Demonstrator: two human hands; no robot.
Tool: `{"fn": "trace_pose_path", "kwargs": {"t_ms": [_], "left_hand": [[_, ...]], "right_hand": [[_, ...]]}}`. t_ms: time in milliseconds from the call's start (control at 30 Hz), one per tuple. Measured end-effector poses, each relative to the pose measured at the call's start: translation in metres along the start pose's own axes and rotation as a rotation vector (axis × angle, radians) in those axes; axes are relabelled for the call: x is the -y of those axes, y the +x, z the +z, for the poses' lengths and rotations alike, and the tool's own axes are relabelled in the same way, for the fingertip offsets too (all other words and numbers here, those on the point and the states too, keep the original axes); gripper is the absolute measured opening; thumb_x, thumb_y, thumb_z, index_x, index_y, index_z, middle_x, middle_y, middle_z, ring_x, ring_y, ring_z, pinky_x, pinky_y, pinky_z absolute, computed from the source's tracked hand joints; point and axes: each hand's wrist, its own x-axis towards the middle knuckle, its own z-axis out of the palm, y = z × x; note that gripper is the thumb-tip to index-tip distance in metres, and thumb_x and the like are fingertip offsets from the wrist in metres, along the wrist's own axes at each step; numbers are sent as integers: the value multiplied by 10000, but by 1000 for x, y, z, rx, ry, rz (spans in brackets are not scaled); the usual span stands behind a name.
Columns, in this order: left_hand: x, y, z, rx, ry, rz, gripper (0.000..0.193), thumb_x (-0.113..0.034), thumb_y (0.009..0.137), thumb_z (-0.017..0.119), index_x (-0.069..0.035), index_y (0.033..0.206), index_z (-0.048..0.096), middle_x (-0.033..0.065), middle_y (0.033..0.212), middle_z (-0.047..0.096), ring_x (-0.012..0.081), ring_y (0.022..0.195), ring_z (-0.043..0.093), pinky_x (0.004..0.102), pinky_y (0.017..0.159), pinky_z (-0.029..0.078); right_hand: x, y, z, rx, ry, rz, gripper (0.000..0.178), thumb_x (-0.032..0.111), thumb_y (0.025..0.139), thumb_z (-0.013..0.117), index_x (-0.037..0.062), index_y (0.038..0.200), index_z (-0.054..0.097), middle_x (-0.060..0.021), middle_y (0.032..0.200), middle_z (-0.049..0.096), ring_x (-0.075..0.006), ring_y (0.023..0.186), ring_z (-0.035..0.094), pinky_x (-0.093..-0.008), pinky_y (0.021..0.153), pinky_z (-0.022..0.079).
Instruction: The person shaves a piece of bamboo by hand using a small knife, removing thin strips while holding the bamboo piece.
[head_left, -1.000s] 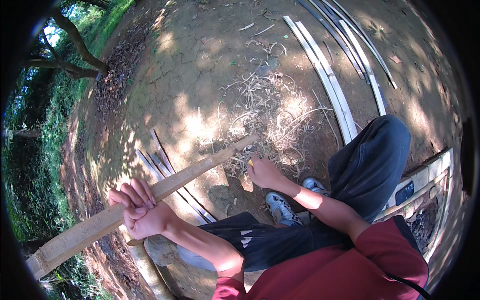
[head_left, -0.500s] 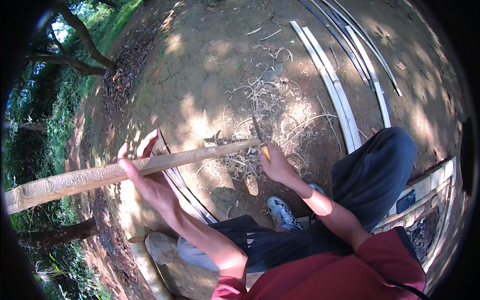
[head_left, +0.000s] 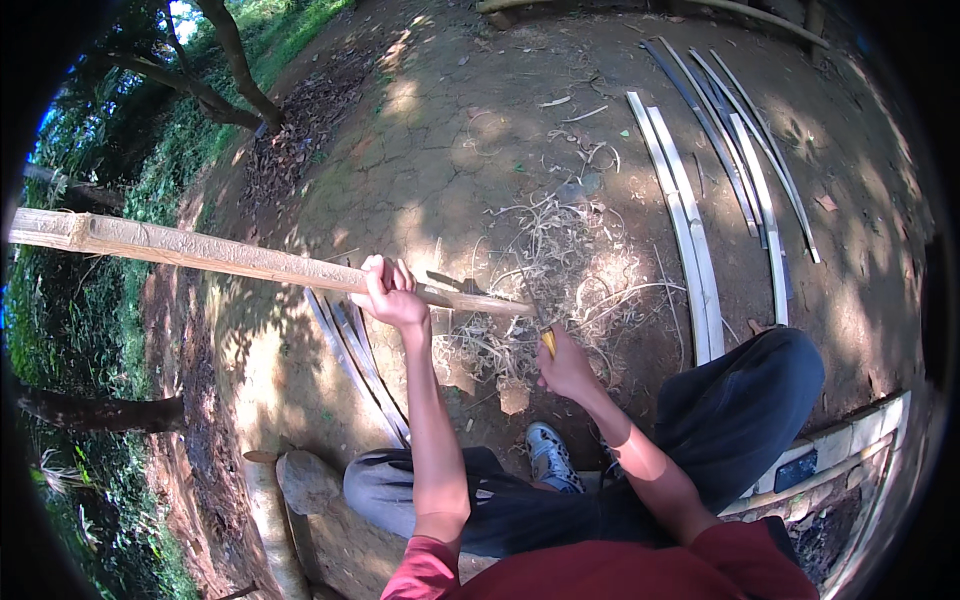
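Observation:
A long split bamboo piece [head_left: 220,257], with a node near its far-left end, stretches from the left rim to the middle of the view. My left hand [head_left: 393,296] is closed round it, some way short of its right end. In my right hand [head_left: 568,368] is a knife, gripped by its yellow handle [head_left: 548,342]. The knife's thin dark blade points away from me and lies against or right beside the bamboo's right end; whether it touches, I cannot tell. Pale curly shavings [head_left: 560,240] are heaped on the ground beyond and beneath.
Several bamboo strips [head_left: 680,220] lie on the ground at the right, and a few more strips [head_left: 352,350] at the left below the bamboo. A log [head_left: 268,515] and a stone [head_left: 308,480] sit at lower left. A dark phone [head_left: 797,470] rests on a ledge at lower right.
My left hand has gone from spread fingers under the bamboo to a closed grip nearer its right end. The bamboo's left end has swung up and away. The view has shifted.

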Motion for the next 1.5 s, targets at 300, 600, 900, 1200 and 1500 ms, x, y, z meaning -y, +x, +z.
{"fn": "trace_pose_path", "kwargs": {"t_ms": [300, 600, 900, 1200, 1500], "left_hand": [[4, -21, -3, -106, 29, 111, 230, -40, 835, 422, -79, 626, 337, -22, 486, 278, 59, 374, 223, 227, 331, 180], [6, -27, -21, -154, 7, 48, 184, -77, 823, 440, -95, 667, 343, -14, 487, 251, 82, 386, 211, 231, 349, 197], [0, -24, -46, -70, -37, 60, 244, -105, 837, 389, -121, 632, 257, -19, 474, 232, 78, 393, 200, 233, 366, 171], [-1, -33, -44, -47, -23, 24, 243, -144, 865, 404, -124, 652, 288, -23, 470, 217, 84, 412, 207, 230, 379, 180], [-7, -48, -35, -8, -43, 11, 216, -123, 857, 427, -116, 669, 321, -25, 473, 246, 81, 430, 242, 218, 396, 185]], "right_hand": [[28, -26, 6, 200, -228, -4, 347, 178, 886, 465, -120, 1056, 414, -320, 717, 575, -484, 735, 579, -554, 668, 443], [6, -23, 38, 204, -181, -3, 338, 215, 915, 448, -105, 1024, 431, -321, 691, 567, -505, 704, 560, -558, 661, 436], [18, -13, 50, 247, -231, 11, 307, 172, 893, 476, -104, 1017, 425, -315, 689, 583, -485, 694, 587, -543, 643, 470], [28, 6, 51, 189, -159, -51, 277, 161, 896, 483, -102, 967, 435, -300, 634, 551, -489, 678, 563, -554, 610, 423], [21, 22, 55, 229, -179, 34, 295, 137, 882, 471, -137, 989, 468, -302, 666, 580, -462, 679, 595, -526, 612, 460]]}}
